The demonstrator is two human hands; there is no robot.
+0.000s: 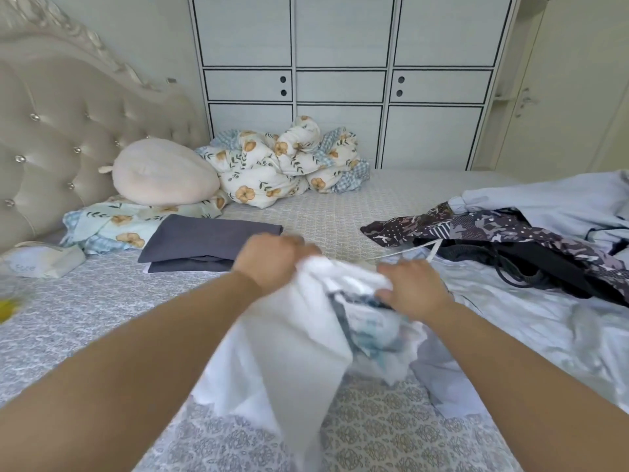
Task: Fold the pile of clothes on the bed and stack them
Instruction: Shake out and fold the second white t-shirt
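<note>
A white garment [292, 338] with a blue-grey print hangs lifted above the bed, blurred by motion. My left hand [272, 262] grips its upper edge, and my right hand [413, 289] grips the bunched fabric beside the print. Behind my left hand, a folded dark grey garment [204, 241] lies flat on the bed. The unfolded pile [510, 240] sits at the right: a dark patterned piece, a black one with a drawstring and a pale blue one.
The bed [85, 308] has a grey patterned sheet. A floral duvet [282, 161] is heaped at the far side beside a cream cushion [163, 173]. A tufted headboard [51, 131] stands left, a white wardrobe [343, 80] behind. A tissue pack [37, 260] lies at the left.
</note>
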